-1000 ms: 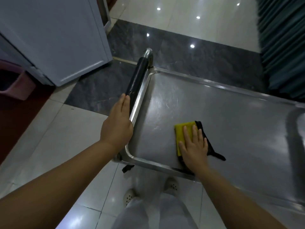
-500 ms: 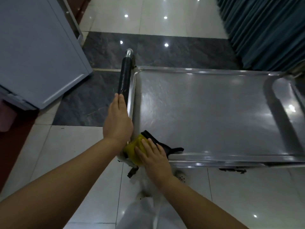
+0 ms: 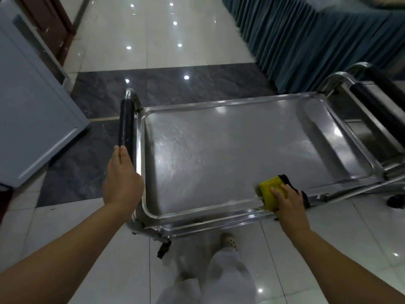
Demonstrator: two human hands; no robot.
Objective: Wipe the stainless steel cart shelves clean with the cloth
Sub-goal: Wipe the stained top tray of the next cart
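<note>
The stainless steel cart's top shelf fills the middle of the head view, shiny and streaked. My right hand presses flat on a yellow and black cloth at the shelf's near edge, right of centre. My left hand rests on the black-padded handle at the cart's left end, fingers pointing along the bar. The cloth's black part is mostly hidden under my right hand.
A grey cabinet stands close on the left. A teal pleated drape hangs at the back right. The cart's second padded handle rises at the right end. My legs and shoe are below the near rim on the tiled floor.
My right hand has slid the cloth along the near edge from the shelf's left corner to right of centre. My left hand stays on the handle.
</note>
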